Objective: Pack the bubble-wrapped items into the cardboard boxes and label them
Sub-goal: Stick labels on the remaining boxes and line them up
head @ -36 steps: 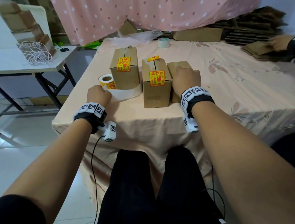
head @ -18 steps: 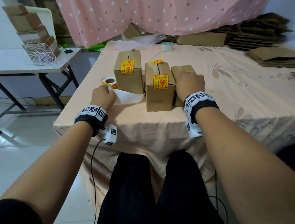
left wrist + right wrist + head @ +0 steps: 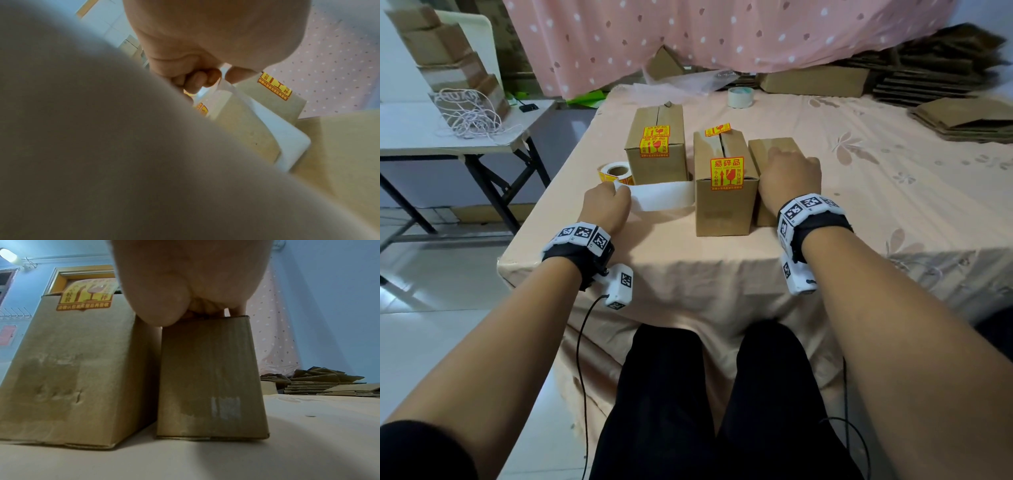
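Note:
Three cardboard boxes stand near the table's front edge. The left box [image 3: 655,150] and the middle box [image 3: 726,205] carry yellow-and-red fragile labels [image 3: 726,173]. The smaller plain box [image 3: 763,150] stands against the middle one. My right hand [image 3: 789,174] holds the plain box [image 3: 207,373] from above, fingers [image 3: 205,308] curled on its top and the thumb down its left side. My left hand [image 3: 607,205] pinches the white backing strip [image 3: 664,198] that runs from the label roll [image 3: 616,171]. In the left wrist view thumb and fingers [image 3: 203,79] squeeze that strip [image 3: 267,126].
A tape roll [image 3: 739,97] lies at the back of the cloth-covered table [image 3: 893,205]. Flattened cardboard is stacked at the far right [image 3: 962,116]. A side table [image 3: 431,137] with white cord stands to the left. A pink dotted curtain hangs behind.
My left hand has crept forward along the backing strip toward the roll. My right hand stays on the plain box. Another hand on the cardboard stack at the far right has left the view.

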`<act>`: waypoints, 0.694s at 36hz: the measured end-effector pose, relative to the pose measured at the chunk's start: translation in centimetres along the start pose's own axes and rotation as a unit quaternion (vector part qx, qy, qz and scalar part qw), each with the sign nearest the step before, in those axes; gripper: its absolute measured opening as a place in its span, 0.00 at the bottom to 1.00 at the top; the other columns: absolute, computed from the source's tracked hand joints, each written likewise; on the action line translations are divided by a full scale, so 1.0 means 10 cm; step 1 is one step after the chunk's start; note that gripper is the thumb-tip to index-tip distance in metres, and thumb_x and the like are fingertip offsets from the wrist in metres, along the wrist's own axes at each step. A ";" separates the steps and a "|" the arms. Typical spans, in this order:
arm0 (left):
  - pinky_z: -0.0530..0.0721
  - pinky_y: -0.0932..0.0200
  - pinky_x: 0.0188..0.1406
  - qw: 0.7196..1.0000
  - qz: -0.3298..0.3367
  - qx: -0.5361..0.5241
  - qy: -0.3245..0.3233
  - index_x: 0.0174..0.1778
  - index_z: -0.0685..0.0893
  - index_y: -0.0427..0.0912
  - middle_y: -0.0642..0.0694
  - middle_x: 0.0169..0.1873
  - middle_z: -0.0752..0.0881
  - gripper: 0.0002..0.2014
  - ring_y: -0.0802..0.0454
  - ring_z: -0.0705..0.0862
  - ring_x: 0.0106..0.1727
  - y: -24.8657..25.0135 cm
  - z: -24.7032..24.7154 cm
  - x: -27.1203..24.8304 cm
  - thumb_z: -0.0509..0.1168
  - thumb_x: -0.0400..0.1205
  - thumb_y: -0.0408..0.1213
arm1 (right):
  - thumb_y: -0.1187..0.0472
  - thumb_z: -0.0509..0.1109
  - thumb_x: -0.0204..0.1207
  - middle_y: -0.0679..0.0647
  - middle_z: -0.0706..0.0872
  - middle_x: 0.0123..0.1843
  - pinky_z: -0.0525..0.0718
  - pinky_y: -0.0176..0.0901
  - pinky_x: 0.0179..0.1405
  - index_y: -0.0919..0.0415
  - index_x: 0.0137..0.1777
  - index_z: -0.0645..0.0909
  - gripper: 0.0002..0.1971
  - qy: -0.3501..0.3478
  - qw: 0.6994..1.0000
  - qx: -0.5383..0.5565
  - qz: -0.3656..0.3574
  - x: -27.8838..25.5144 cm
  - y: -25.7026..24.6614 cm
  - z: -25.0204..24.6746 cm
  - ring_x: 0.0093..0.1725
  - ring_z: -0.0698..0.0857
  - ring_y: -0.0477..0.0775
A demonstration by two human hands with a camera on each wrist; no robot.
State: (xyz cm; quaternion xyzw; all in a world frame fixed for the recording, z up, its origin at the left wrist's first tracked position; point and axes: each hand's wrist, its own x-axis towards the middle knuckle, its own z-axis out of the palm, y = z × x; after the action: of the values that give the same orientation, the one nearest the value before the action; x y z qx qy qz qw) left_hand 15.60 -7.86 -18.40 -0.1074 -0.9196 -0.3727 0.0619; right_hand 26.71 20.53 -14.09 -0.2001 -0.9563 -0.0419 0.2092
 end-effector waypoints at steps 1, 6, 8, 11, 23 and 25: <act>0.67 0.52 0.42 1.000 0.002 0.003 0.004 0.34 0.73 0.37 0.38 0.37 0.78 0.18 0.39 0.75 0.43 -0.01 0.01 0.00 0.49 0.85 0.43 | 0.64 0.57 0.76 0.61 0.87 0.51 0.74 0.55 0.57 0.61 0.58 0.78 0.13 -0.001 1.000 -0.001 0.000 0.00 0.00 0.00 0.55 0.83 0.65; 0.68 0.53 0.38 1.000 0.001 0.011 0.017 0.32 0.76 0.36 0.41 0.31 0.77 0.22 0.40 0.76 0.39 -0.05 0.01 -0.01 0.51 0.85 0.46 | 0.64 0.56 0.76 0.61 0.87 0.51 0.74 0.55 0.56 0.61 0.58 0.78 0.14 0.002 1.000 0.001 0.000 -0.01 0.00 0.00 0.55 0.83 0.65; 0.70 0.53 0.40 1.000 0.001 0.022 0.016 0.41 0.83 0.32 0.39 0.36 0.81 0.20 0.39 0.78 0.42 -0.06 0.01 0.01 0.55 0.85 0.45 | 0.64 0.56 0.77 0.61 0.87 0.51 0.74 0.55 0.57 0.61 0.58 0.78 0.14 0.003 1.000 0.002 0.001 -0.01 0.00 0.00 0.55 0.83 0.65; 0.71 0.52 0.42 0.998 0.019 0.064 0.016 0.41 0.82 0.34 0.38 0.38 0.82 0.21 0.39 0.78 0.44 -0.06 0.01 0.04 0.63 0.84 0.52 | 0.64 0.56 0.77 0.62 0.87 0.52 0.74 0.55 0.57 0.61 0.60 0.78 0.15 0.003 1.000 0.001 0.000 -0.01 0.00 0.00 0.55 0.83 0.66; 0.75 0.54 0.34 0.985 -0.045 0.164 0.039 0.36 0.78 0.43 0.45 0.32 0.81 0.38 0.41 0.82 0.38 -0.06 -0.06 -0.04 0.67 0.61 0.81 | 0.65 0.56 0.77 0.61 0.87 0.51 0.74 0.55 0.56 0.62 0.58 0.78 0.14 0.007 1.000 -0.003 -0.002 -0.02 -0.01 -0.01 0.54 0.83 0.66; 0.74 0.54 0.33 0.985 -0.042 0.161 0.046 0.39 0.78 0.43 0.45 0.33 0.81 0.40 0.41 0.82 0.38 -0.05 -0.07 -0.07 0.64 0.62 0.82 | 0.65 0.56 0.77 0.62 0.87 0.51 0.74 0.55 0.56 0.62 0.59 0.78 0.14 0.007 1.000 -0.004 -0.002 -0.02 -0.01 -0.01 0.54 0.83 0.66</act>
State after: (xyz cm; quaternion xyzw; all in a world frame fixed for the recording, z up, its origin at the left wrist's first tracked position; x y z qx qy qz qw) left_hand 16.15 -8.83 -18.38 -0.0405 -0.9674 -0.2269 0.1051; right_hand 26.89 20.39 -14.09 -0.1988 -0.9549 -0.0472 0.2155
